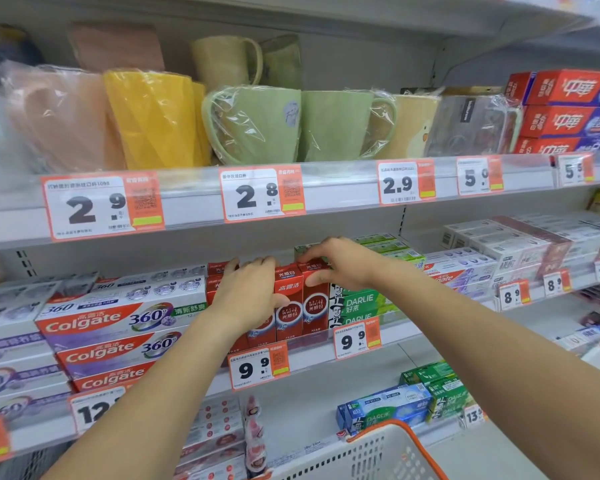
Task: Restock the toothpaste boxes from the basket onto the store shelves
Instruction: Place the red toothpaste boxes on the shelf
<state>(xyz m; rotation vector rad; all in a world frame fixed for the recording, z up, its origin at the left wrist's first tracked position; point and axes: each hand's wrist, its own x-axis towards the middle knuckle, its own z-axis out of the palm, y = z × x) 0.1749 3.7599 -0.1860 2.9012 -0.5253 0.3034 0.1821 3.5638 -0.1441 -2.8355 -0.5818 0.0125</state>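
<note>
Toothpaste boxes [289, 303], the red upright ones, stand in a row at the front of the middle shelf [326, 358], squeezed between the stacked Colgate 360 boxes [118, 327] and the green Darlie boxes [361, 303]. Left hand [246, 292] is curled over the tops of the left red boxes, thumb against a box front. Right hand [333, 265] pinches the top of the rightmost red box (thumb in front, fingers behind). White basket [378, 455] with an orange rim sits low at the bottom edge. Plastic-wrapped cups [257, 123] fill the shelf above.
</note>
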